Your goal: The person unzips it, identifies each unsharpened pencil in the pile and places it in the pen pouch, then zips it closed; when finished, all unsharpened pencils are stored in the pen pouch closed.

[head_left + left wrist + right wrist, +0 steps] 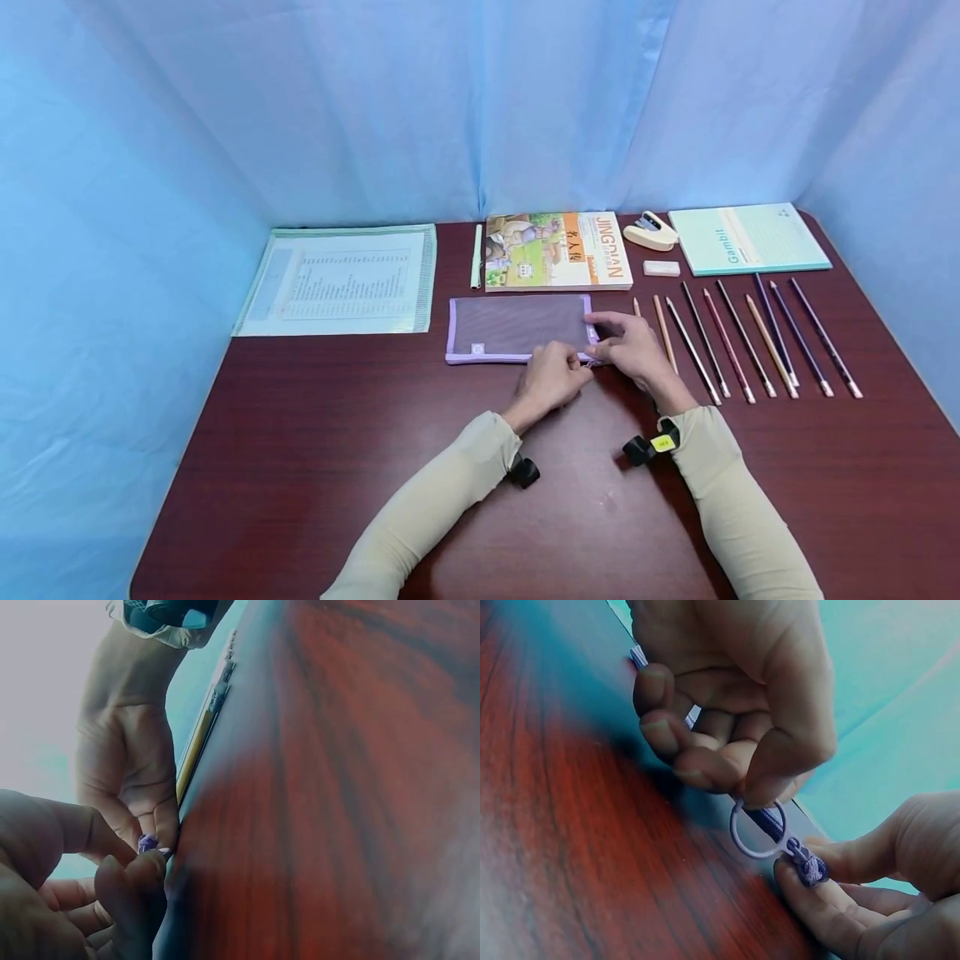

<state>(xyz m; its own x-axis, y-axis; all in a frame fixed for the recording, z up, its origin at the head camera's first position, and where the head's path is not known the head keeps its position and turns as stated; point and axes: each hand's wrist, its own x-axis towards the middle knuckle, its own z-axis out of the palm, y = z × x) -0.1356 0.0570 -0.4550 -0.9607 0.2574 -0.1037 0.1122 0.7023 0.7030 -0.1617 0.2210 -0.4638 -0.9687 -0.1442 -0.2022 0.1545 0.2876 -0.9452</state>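
Note:
A purple-edged mesh pencil pouch (517, 325) lies flat on the dark red table, its zip along the near edge. At the pouch's near right corner, my left hand (551, 379) pinches a lilac ring (757, 855), the zipper pull, between thumb and finger. My right hand (633, 348) grips that same corner, its thumb and fingers around the purple fabric end (812, 871) of the zip. The two hands almost meet there. In the left wrist view a bit of purple fabric (147, 843) shows between the fingertips; most of the pouch is hidden.
Several pencils (727, 346) lie side by side right of the pouch. Behind stand a book (558, 252), a pale green pen (477, 257), an eraser (662, 268), a stapler (651, 233) and a notebook (757, 242). A clear document folder (341, 283) with a printed sheet lies far left. Blue curtains (480, 100) surround the table.

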